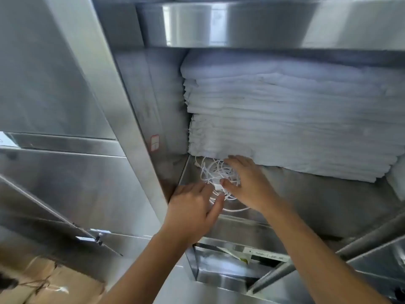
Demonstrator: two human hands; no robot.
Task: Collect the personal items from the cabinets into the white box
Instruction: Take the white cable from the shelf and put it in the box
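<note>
Cabinet: you face a stainless steel cabinet [140, 150] and look up into one compartment. Its door [54, 73] stands open on your left.
Shelf: the steel shelf floor [328, 198] carries both the cloth stack and the cable.
White cable: a loose tangle of thin white cable [211, 170] lies at the front left corner of the shelf. It sits just in front of the bottom edge of the cloth stack, and one loop trails along the front lip of the shelf.
Cloth stack: folded white cloths [285, 128] fill most of the compartment and reach nearly to the shelf above.
Right hand: your right hand [247, 183] grasps the tangle. The fingers curve over its top and the thumb is tucked in at its near side.
Left hand: your left hand [192, 207] reaches in from the left. The fingers touch the near edge of the tangle and the thumb lies against a loop. Whether it actually grips cannot be told.
Sticker: a small red-edged sticker [154, 142] is on the inner left wall. Its print is unreadable.
Lower compartment: an opening below the shelf [252, 257] holds paper labels, too blurred to read.
Cardboard: brown cardboard [43, 281] shows at the bottom left.
</note>
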